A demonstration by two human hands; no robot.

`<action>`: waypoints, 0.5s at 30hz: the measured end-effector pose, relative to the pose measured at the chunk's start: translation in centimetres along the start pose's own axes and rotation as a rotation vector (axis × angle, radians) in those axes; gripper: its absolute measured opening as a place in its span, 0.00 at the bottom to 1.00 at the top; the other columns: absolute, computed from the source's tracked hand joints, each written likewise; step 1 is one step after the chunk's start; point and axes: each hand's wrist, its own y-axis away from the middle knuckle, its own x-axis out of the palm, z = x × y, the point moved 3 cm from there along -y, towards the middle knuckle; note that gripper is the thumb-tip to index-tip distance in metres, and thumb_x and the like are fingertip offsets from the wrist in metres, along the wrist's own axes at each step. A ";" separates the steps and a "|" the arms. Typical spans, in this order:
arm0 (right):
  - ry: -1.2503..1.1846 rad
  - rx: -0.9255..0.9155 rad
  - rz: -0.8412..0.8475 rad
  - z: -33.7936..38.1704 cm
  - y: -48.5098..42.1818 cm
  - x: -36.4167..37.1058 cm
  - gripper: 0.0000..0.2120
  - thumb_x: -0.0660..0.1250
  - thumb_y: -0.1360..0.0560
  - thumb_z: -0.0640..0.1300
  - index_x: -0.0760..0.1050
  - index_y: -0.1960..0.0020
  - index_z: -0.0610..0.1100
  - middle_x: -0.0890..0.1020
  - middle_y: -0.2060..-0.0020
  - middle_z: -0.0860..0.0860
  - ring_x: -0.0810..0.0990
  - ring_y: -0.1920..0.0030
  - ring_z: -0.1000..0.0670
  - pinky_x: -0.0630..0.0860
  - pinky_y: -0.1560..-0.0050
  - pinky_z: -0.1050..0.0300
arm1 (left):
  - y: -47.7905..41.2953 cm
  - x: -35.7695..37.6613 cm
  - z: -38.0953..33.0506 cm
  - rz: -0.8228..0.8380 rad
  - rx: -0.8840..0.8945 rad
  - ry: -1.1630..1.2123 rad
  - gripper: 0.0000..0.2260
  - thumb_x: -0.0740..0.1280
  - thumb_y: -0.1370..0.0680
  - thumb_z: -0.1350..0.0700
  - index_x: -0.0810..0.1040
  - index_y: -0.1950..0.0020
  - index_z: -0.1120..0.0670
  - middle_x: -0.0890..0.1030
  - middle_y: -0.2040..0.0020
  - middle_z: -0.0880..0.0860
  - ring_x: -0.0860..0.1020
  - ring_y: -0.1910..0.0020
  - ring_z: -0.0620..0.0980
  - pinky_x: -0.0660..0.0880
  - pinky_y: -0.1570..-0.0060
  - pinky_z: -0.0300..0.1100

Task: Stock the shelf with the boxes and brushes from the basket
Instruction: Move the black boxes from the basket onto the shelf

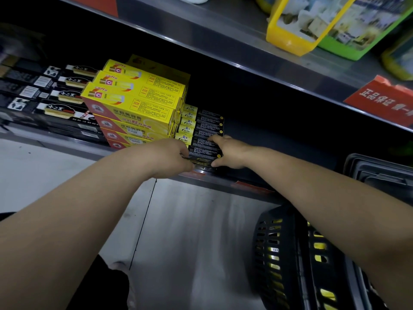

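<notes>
Grips a black box [204,153] by both ends at the front lip of the shelf [245,186], with the left hand [169,156] curled round the left end and the right hand [228,153] pinching the right end between thumb and stretched forefinger. Holds it flat and crosswise, nearest of a row of black boxes [206,126] running back into the shelf, close against the one behind. Just left of that row and touching it, a stack of yellow boxes [134,101], several layers high. Farther left, long black brush packs [55,97] lying side by side, each printed with a brush. Below the shelf and under the right forearm, a black slotted basket [279,253], with yellow packaging showing through the slots. Well to the right on the same shelf, stacked dark trays [380,173]. Overhead on the upper shelf [223,41], a yellow-framed pack [288,41] beside a green-framed pack [348,49], with a red tag [384,97] bearing white characters fixed to the front edge. Underneath it all, pale floor [190,231].
</notes>
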 end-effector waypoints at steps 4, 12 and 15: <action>-0.012 0.012 -0.015 0.1 0.0 0.0 0.38 0.71 0.28 0.48 0.54 0.25 0.49 0.64 0.29 0.44 0.69 0.34 0.44 0.67 0.40 0.57 | 0.7 0.0 -0.6 -0.022 0.016 -0.037 0.19 0.64 0.22 0.50 0.71 0.32 0.53 0.73 0.34 0.53 0.74 0.40 0.53 0.72 0.41 0.44; 0.041 0.016 -0.096 0.8 3.9 -4.6 0.33 0.74 0.31 0.46 0.64 0.30 0.45 0.71 0.35 0.45 0.73 0.39 0.46 0.70 0.47 0.59 | 2.2 0.5 -3.6 -0.176 0.174 0.029 0.16 0.66 0.23 0.53 0.73 0.36 0.53 0.77 0.43 0.50 0.76 0.49 0.48 0.70 0.55 0.38; -0.138 -0.029 -0.182 0.2 8.9 -7.4 0.22 0.74 0.31 0.45 0.73 0.39 0.45 0.78 0.46 0.49 0.77 0.50 0.51 0.70 0.52 0.62 | 3.0 2.0 -6.3 -0.187 0.303 0.117 0.12 0.67 0.24 0.56 0.76 0.41 0.54 0.79 0.49 0.51 0.77 0.53 0.47 0.76 0.51 0.42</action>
